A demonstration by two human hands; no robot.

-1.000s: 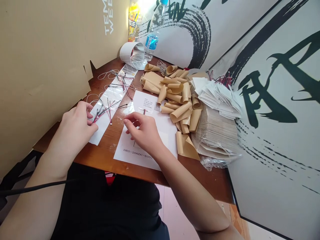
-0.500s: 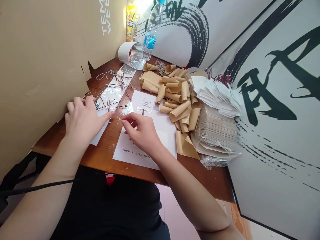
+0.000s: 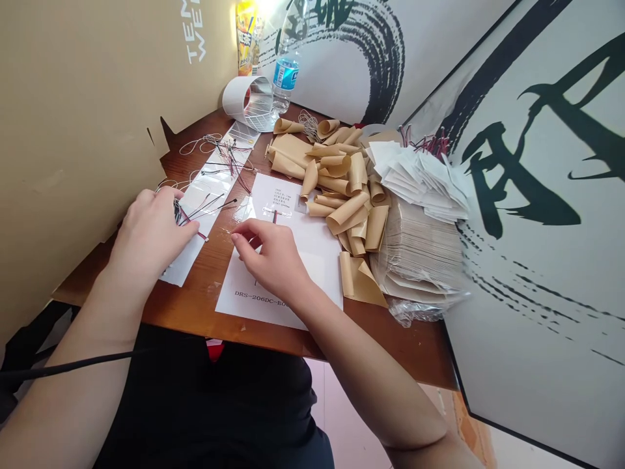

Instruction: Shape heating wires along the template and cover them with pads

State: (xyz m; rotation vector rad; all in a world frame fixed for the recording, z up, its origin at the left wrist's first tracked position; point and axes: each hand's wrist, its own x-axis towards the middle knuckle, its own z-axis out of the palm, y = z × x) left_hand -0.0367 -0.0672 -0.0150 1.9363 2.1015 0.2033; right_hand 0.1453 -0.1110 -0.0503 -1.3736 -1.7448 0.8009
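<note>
My left hand point(image 3: 149, 236) rests on a white strip point(image 3: 208, 195) covered with thin red and black wires point(image 3: 195, 218); its fingers are closed in a pinch on some of those wires at the strip's near end. My right hand point(image 3: 272, 255) lies on a white printed sheet point(image 3: 288, 254) in the middle of the wooden table point(image 3: 205, 286), fingers curled and pressed together over something too small to make out. A short red wire piece point(image 3: 275, 215) lies taped on the sheet just beyond that hand.
Curled brown paper pieces point(image 3: 342, 189) heap behind the sheet. A bagged stack of cards point(image 3: 420, 254) topped with white slips point(image 3: 415, 176) fills the right side. A tape roll point(image 3: 247, 101), a water bottle point(image 3: 283, 71) and a yellow packet point(image 3: 245, 36) stand at the back. Cardboard point(image 3: 88, 111) walls the left.
My left hand shifted slightly along the strip and closed its fingers on the wires. My right hand stayed on the sheet. The view drifted a little right and down.
</note>
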